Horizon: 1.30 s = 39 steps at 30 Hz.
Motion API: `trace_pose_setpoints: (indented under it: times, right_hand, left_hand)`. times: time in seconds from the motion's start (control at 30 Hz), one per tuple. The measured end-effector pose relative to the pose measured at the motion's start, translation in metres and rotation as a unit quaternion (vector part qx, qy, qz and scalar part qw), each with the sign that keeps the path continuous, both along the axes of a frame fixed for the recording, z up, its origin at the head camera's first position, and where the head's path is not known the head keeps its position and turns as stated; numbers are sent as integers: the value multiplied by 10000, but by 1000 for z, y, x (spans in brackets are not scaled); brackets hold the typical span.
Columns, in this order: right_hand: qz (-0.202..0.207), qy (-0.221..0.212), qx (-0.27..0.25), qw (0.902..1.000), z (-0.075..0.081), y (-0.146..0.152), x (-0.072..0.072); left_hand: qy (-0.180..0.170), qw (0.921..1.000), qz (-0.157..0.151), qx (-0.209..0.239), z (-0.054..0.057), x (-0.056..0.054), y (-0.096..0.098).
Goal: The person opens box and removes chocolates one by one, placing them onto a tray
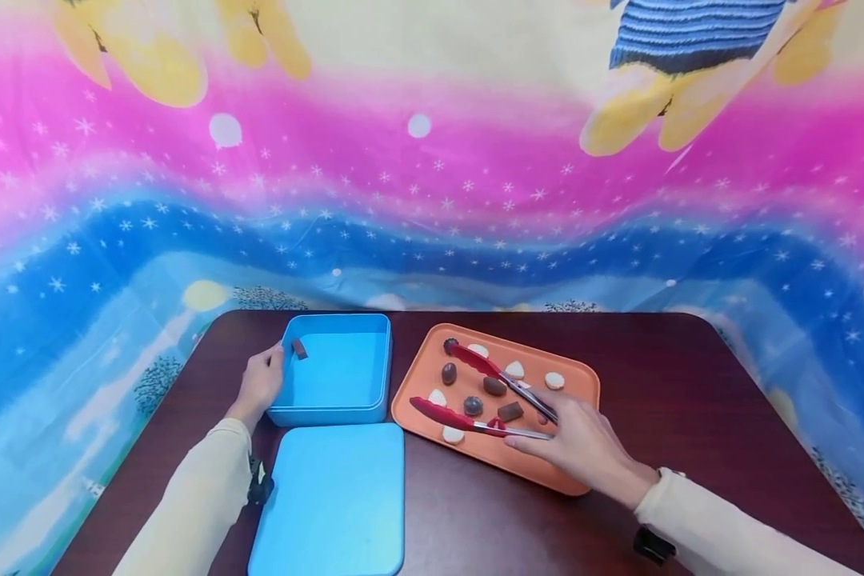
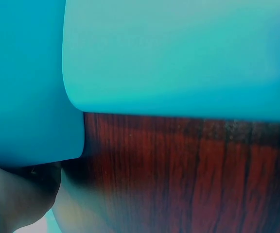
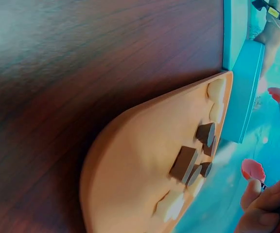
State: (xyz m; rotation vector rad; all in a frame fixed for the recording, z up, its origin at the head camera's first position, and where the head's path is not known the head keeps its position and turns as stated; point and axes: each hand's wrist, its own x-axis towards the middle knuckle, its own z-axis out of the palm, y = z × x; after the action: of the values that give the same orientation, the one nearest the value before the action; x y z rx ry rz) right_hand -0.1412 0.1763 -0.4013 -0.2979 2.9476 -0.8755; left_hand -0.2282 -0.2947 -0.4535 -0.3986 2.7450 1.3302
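Observation:
My left hand (image 1: 261,382) holds the left wall of a blue square box (image 1: 387,376), its fingers partly hidden by the wall. One small brown chocolate (image 1: 299,349) is inside, by that wall. In my right hand (image 1: 583,440) I grip red-tipped metal tongs (image 1: 526,394), their arms spread apart over an orange tray (image 1: 562,474). Between and around the tips lie several dark chocolates (image 1: 473,406) and white pieces (image 1: 554,380). One tip is close to a dark fluted chocolate (image 1: 450,346) at the tray's far left; whether they touch I cannot tell.
A flat blue lid (image 1: 331,500) lies in front of the box on the dark wood table (image 1: 468,520). The tray stands just right of the box. A patterned cloth backdrop (image 1: 418,184) hangs behind and beside the table.

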Motion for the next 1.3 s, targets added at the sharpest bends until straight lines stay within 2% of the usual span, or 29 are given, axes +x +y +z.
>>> trace_pose_setpoints:
  times: [0.13,0.33,0.47,0.63,1.03,1.3]
  right_hand:
    - [130,90,-111,9998,-3,-8,-3]
    - [321,19,-466,9984,-2,-23,-9]
    - [462,142,-343,9982,1,-31,-14]
    - [430,83,-238,9988,5,-43,-19]
    - [400,-194,-664,9968,4,-71,-33]
    - [670,141,-554,9961,0,-88,-41]
  left_hand:
    - [-106,9999,9,-12,1,2,0]
    - [-58,10000,-12,-4,1,0,-1]
    - [-66,10000,-29,-13,2,-2,-1]
    - [-54,10000,-36,-6,5,-2,0]
    - [-58,10000,-70,32,5,3,2]
    - [-36,9999,-98,53,5,4,1]
